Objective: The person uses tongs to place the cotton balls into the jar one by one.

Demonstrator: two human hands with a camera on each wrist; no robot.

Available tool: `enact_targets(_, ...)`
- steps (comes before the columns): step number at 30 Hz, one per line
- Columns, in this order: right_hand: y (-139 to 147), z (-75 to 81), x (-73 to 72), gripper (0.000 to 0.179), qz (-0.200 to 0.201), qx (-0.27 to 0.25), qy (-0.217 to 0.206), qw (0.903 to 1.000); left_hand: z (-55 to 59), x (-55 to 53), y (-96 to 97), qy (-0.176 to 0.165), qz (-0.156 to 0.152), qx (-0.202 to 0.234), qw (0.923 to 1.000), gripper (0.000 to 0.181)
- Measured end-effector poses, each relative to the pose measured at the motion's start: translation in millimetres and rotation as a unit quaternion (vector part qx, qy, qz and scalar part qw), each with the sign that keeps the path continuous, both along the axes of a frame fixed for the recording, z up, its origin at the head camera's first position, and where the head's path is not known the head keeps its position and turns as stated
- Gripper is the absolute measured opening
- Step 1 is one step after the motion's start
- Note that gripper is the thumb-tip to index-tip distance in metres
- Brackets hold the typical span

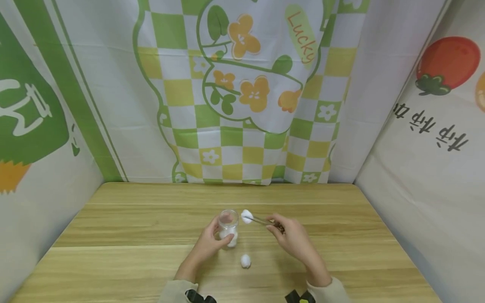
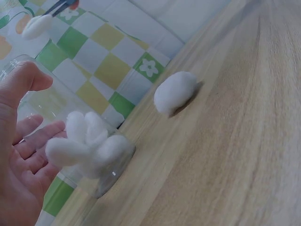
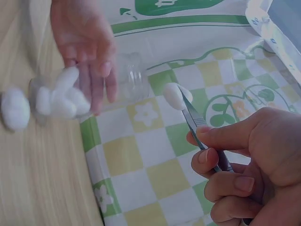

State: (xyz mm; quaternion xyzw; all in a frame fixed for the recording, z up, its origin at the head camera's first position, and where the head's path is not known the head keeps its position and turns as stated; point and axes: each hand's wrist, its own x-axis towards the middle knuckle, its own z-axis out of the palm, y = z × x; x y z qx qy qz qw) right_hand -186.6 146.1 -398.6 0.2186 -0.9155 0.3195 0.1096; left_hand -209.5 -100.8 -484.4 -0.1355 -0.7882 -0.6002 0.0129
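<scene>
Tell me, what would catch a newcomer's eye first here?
Most likely the checkered cloth behind the table. Then the left hand holding a jar of white balls, and the right hand gripping tweezers with a ball at their tips, near the jar's mouth. Another ball lies loose on the table.

Beige sleeves [image 1: 177,291], black cameras [image 1: 293,296] — one yellow-marked

The clear glass jar [image 1: 229,227] stands upright on the desk [image 1: 144,235], its mouth uncovered, several white cotton balls [image 2: 96,146] heaped in its lower part. The slim metal tweezers [image 1: 261,221] slant through the air, one ball [image 1: 247,216] at their tips, just beside the jar's rim. Another ball [image 1: 246,261] lies on the desk near the jar.
</scene>
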Motion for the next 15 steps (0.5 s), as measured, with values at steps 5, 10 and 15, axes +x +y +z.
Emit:
enact_targets(5, -8.7, 4.9, -1.0, 0.018, 0.010, -0.027, 0.003, 0.9996, -1.0, -1.1, 1.2, 0.000, 0.005, 0.000, 1.0000, 0.054)
enact_targets(10, -12.0, 4.2, 0.5, 0.017, 0.007, -0.047, 0.008, 0.9988, -1.4, -1.1, 2.4, -0.005, 0.007, 0.003, 1.0000, 0.055)
enact_targets(15, -15.3, 2.0, 0.6, 0.016, -0.002, -0.049, 0.008, 0.9987, -0.7, 0.1, 2.8, -0.002, 0.004, 0.005, 1.0000, 0.057)
